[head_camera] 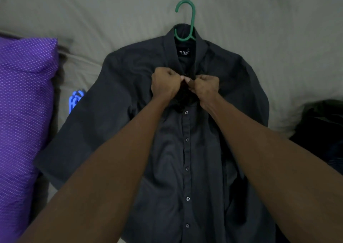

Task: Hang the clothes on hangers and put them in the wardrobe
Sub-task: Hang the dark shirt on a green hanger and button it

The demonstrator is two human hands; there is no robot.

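While the dark grey shirt lies flat, front up, on the bed in the middle of the frame, your two hands meet just below its collar. Left hand: curled tight, fingers pinching the placket edge near the top button. Right hand: likewise closed, thumb and fingers nipping the opposite edge of the placket; thumbnails nearly touch at centre. Whether the top button is through its hole, you cannot tell, since the hands cover it.

Green hanger: its hook sticks out of the collar toward the top of the frame, resting on the bed sheet; its shoulders are hidden inside the shirt. A black neck label reads "NO FUSS". Lower buttons down the placket look fastened.

Left edge: purple dotted fabric. Beside it, partly under the shirt's sleeve, blue hangers peek out. Right edge: a dark heap of clothing, detail too dim to read.
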